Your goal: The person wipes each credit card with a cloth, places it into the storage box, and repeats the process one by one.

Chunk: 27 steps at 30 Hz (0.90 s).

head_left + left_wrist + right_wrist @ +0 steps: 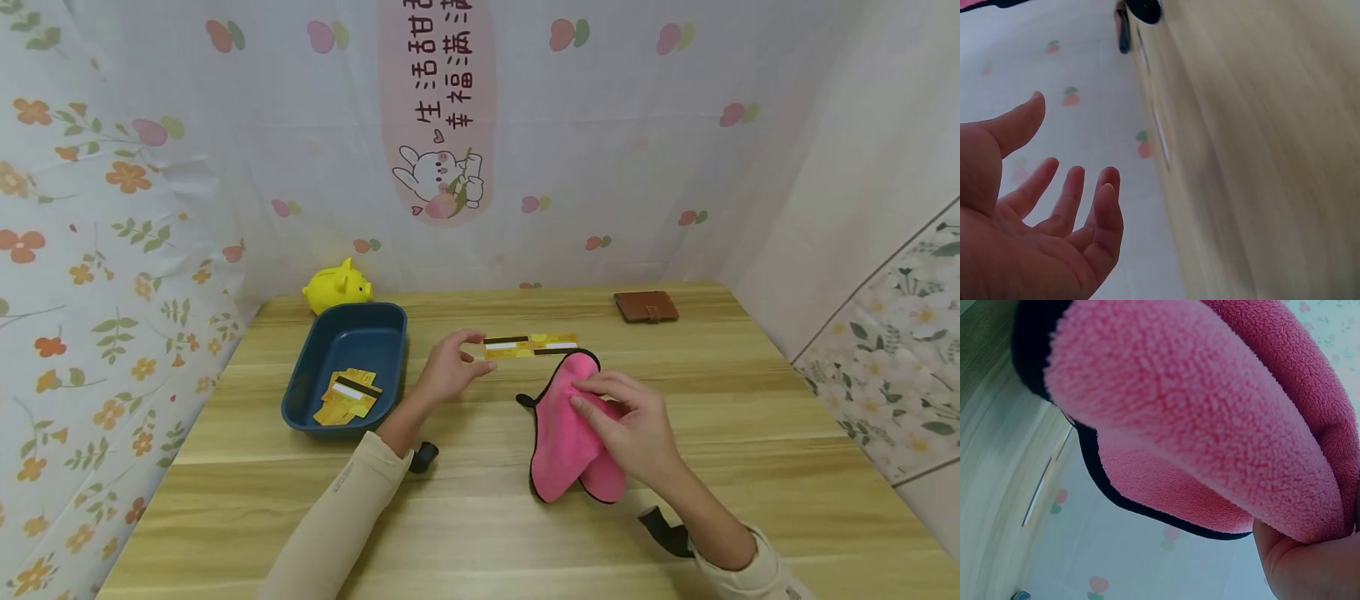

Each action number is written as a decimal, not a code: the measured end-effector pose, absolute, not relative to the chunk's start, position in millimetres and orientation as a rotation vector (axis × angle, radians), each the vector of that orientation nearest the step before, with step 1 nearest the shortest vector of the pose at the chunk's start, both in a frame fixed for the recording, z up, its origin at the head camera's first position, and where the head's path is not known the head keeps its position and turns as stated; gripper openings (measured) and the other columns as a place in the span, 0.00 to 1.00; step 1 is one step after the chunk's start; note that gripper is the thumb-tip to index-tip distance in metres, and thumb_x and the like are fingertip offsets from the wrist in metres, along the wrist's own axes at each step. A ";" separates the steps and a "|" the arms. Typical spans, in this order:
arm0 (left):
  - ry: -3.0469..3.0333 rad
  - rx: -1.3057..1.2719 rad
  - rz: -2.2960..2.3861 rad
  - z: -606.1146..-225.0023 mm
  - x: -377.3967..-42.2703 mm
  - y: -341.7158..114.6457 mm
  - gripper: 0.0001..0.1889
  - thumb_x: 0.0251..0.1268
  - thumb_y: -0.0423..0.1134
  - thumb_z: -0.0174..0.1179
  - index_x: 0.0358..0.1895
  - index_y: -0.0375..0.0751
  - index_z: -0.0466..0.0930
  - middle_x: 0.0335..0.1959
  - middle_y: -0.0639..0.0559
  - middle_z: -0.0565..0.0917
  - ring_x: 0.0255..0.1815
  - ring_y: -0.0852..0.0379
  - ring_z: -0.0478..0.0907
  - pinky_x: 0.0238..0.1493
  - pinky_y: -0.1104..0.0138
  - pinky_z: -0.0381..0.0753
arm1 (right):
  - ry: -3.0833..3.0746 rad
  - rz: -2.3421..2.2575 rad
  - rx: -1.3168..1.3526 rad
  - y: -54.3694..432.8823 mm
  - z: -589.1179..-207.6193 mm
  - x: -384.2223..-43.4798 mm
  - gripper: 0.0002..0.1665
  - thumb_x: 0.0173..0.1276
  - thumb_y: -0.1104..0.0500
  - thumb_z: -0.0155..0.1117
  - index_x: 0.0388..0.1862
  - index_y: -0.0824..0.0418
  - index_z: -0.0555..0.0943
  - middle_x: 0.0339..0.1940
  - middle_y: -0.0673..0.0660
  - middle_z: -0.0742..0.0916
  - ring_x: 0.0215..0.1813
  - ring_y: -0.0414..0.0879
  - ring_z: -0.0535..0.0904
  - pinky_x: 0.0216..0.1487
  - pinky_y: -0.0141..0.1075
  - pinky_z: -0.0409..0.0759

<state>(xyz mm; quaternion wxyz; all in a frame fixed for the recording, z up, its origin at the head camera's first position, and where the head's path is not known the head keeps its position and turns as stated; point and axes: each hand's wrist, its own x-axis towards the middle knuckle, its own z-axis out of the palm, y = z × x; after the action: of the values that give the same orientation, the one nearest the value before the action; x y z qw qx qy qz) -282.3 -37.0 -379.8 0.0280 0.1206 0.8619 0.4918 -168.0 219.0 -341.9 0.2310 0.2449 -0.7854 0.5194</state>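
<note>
A pink plush cloth (558,433) with black edging and a small black loop hangs in folds from my right hand (630,425), which pinches it near the top. That cloth (1166,406) fills much of the right wrist view, where part of the right hand (1316,565) shows at the lower right. My left hand (452,367) is beside the left end of yellow striped cards (517,345) laid in a row on the table. In the left wrist view the left hand (1054,225) has spread, loosely bent fingers and holds nothing.
On the left stands a dark blue bin (291,400) with several yellow cards (351,396) inside. Behind it sits a yellow piggy bank (336,287). A brown wallet (647,306) lies at the back right of the wooden table (480,517), and a patterned curtain (600,150) hangs behind.
</note>
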 end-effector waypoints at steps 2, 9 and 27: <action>2.667 0.365 1.486 -383.6 -287.6 -36.9 0.27 0.62 0.39 0.70 0.65 0.41 0.75 0.63 0.42 0.77 0.51 0.43 0.80 0.47 0.55 0.83 | -2.159 1.431 0.678 218.0 -341.7 -168.0 0.14 0.55 0.78 0.72 0.39 0.66 0.88 0.35 0.54 0.87 0.38 0.38 0.80 0.30 0.23 0.76; 2.673 0.330 1.398 -395.3 -306.2 -33.0 0.28 0.63 0.40 0.69 0.66 0.37 0.74 0.62 0.40 0.77 0.52 0.43 0.80 0.53 0.53 0.80 | -2.164 1.420 0.672 216.1 -342.5 -166.6 0.14 0.55 0.77 0.73 0.39 0.65 0.88 0.34 0.54 0.87 0.35 0.38 0.79 0.24 0.24 0.73; 2.657 0.255 1.183 -404.9 -341.8 -25.8 0.29 0.61 0.40 0.71 0.65 0.38 0.74 0.63 0.41 0.77 0.64 0.41 0.73 0.63 0.52 0.74 | -2.192 1.409 0.682 222.5 -345.7 -165.2 0.14 0.55 0.76 0.73 0.38 0.63 0.89 0.34 0.51 0.87 0.33 0.38 0.77 0.24 0.25 0.71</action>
<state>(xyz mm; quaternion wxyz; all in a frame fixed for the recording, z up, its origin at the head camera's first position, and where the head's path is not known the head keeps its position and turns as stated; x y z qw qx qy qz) -341.8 -25.8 -404.9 0.1109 0.0867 0.9044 0.4029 -165.2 222.5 -345.7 0.2221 0.2468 -0.7935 0.5100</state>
